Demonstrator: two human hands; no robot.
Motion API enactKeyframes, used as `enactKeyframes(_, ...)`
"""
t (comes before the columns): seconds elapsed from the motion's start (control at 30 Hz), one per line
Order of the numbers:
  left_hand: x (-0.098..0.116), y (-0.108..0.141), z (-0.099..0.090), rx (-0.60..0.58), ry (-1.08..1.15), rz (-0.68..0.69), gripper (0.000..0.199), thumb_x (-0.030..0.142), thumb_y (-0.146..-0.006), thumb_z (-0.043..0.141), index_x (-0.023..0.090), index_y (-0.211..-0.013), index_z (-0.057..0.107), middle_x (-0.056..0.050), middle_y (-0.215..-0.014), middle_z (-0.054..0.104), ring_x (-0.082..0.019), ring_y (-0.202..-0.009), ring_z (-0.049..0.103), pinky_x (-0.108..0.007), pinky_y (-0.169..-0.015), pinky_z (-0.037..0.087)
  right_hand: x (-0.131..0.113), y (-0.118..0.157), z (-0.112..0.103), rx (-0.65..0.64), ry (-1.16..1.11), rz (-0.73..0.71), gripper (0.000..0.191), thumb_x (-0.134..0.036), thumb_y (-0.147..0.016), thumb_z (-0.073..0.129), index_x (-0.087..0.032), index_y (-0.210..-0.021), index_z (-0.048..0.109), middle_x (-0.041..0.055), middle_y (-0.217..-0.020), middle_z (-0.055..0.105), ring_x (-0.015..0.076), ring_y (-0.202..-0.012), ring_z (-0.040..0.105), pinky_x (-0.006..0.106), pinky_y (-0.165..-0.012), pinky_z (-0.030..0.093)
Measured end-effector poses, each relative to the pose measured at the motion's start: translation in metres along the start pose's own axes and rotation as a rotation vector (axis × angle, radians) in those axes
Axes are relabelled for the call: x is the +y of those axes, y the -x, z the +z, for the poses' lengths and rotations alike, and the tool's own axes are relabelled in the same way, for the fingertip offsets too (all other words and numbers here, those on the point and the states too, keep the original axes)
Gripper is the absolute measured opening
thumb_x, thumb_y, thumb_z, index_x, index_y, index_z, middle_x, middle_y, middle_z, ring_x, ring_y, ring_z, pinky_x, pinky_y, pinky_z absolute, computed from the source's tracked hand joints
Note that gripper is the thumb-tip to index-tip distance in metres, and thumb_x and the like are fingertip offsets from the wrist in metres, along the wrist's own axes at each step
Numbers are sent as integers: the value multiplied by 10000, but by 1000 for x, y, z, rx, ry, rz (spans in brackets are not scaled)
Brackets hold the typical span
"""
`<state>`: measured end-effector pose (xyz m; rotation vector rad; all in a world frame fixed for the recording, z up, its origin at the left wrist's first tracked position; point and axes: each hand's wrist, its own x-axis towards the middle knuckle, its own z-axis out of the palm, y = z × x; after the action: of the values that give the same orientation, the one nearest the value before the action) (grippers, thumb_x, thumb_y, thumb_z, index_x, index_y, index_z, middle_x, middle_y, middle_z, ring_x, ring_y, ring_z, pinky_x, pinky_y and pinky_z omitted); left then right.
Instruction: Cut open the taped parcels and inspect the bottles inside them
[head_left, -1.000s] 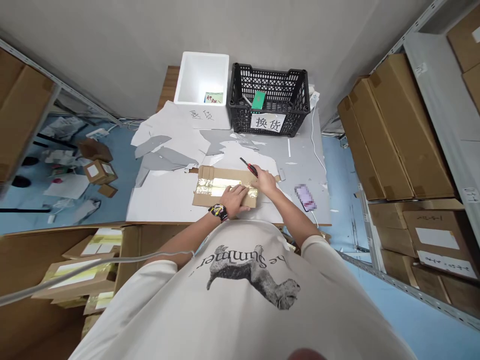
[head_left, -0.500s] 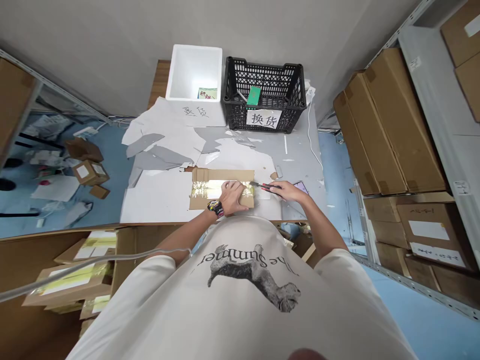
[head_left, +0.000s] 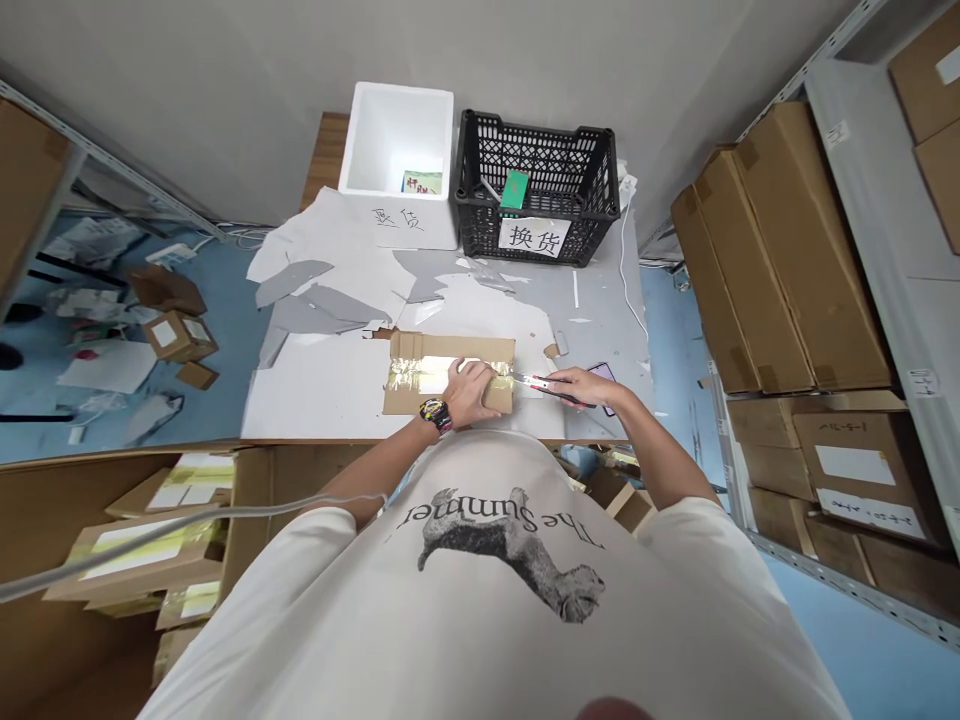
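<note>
Your box (head_left: 452, 346) is matt cardboard; its tape (head_left: 406, 375), glossy and wrinkled. Your cutter (head_left: 546, 384): shiny metal blade, plastic-looking handle. Your shirt (head_left: 487, 610): matt cloth. Bin (head_left: 437, 233): smooth foam. Crate (head_left: 478, 232): perforated plastic. Table covering (head_left: 322, 395): torn, matt, paper-like.

Bright, fairly even light covers my table (head_left: 292, 405), and the yellowish tape (head_left: 406, 374) near the frame's centre glints back at me — streaky, patchy glare. Shadow browns the big carton (head_left: 45, 650) at lower left; lens stretch tilts my shelving (head_left: 874, 205) at right.
</note>
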<state>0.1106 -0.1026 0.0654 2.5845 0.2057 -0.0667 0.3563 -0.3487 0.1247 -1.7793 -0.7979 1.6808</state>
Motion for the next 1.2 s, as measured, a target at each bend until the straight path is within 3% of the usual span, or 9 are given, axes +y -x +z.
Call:
enactKeyframes(0.13,-3,-1,-2,5,14,9,944,602,-696,1042,228,-1497,710,-197,-1477,720,-453,-1424,638,-682,-1393,199,6,17,11,190,-4,11,580,-670,-1009,734,-220,-1369,803,-59,-637,577,154,-514,520,252,-499,419)
enactKeyframes(0.27,0,5,-7,29,90,22,1139,604,-700,1066,233,-1673,606,-209,-1517,705,-468,-1484,615,-693,-1399,248,2,14,29,583,-57,7,676,-611,-1075,558,-194,-1586,702,-24,-716,637,191,-569,581,294,-576,518)
enactKeyframes(0.4,15,15,-13,177,461,-21,982,663,-981,837,204,-1775,487,-239,-1645,642,-414,-1520,629,-610,-1303,481,-35,-12,86,886,-5,-46,713,-478,-1140,370,-237,-1805,463,80,-1093,811,265,-872,761,396,-858,667)
enactKeyframes(0.53,10,37,-28,269,971,-258,726,680,-1161,511,181,-1688,526,-210,-1453,779,-336,-1301,778,-514,-1085,656,-88,-44,170,592,330,-351,654,-485,-1166,494,-226,-1765,544,147,-1558,740,330,-1414,693,485,-1265,548)
enactKeyframes(0.63,-27,75,-49,368,1106,-497,714,718,-1132,535,195,-1617,501,-173,-1289,837,-267,-954,837,-409,-795,697,-116,-72,209,427,522,-465,541,-454,-1176,557,-255,-1667,665,120,-1701,650,327,-1562,581,497,-1364,454)
enactKeyframes(0.77,-100,142,-80,477,974,-609,818,830,-1068,565,224,-1608,468,-137,-1206,859,-172,-652,755,-294,-575,605,-137,-120,221,537,741,-286,632,-412,-1097,744,-225,-1689,624,184,-1751,575,405,-1633,472,606,-1419,336)
enactKeyframes(0.9,-156,185,-103,316,788,-550,793,832,-1033,586,185,-1478,699,-116,-1110,870,-195,-668,775,-327,-651,641,-151,-157,225,465,925,-37,902,-344,-857,1015,-135,-1636,611,256,-1539,686,450,-1466,585,637,-1373,359)
enactKeyframes(1.03,-186,184,-119,127,534,-387,615,681,-1067,575,238,-1404,834,-67,-1110,890,-222,-766,810,-349,-843,642,-153,-162,230,426,953,26,795,-365,-813,1042,-174,-1506,703,220,-1466,703,428,-1363,632,619,-1305,443)
enactKeyframes(1.2,-210,151,-136,-63,306,-217,499,536,-1071,571,315,-1411,862,-4,-943,874,-216,-775,773,-294,-762,523,-149,-156,229,492,955,-88,656,-370,-786,1045,-235,-1375,792,181,-1751,528,462,-1653,400,613,-1289,513)
